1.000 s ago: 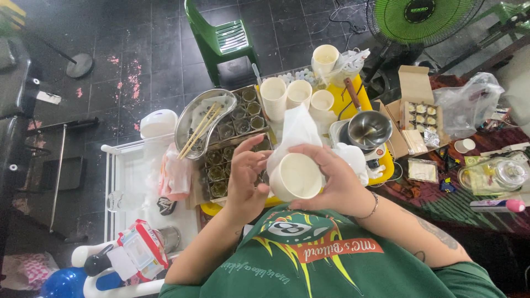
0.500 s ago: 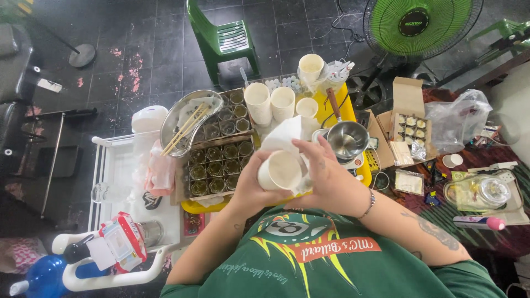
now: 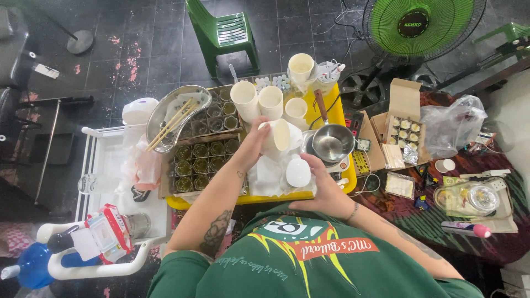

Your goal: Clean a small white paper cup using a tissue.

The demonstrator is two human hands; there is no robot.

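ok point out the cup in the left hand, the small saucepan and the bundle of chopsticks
white cup [image 3: 280, 136], head view, on its open mouth, held tipped sideways by the left hand [image 3: 255, 144]
small saucepan [image 3: 331, 143], head view, on the inside of its steel bowl
bundle of chopsticks [image 3: 172, 122], head view, midway along the sticks

I see a green T-shirt with a yellow, white and red chest print, a tattooed left forearm [image 3: 216, 232] and a thin bracelet on the right wrist [image 3: 353, 211]

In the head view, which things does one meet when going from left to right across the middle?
White rack → metal tray with chopsticks → left hand holding a white cup → steel saucepan → open cardboard box → clear plastic bag.
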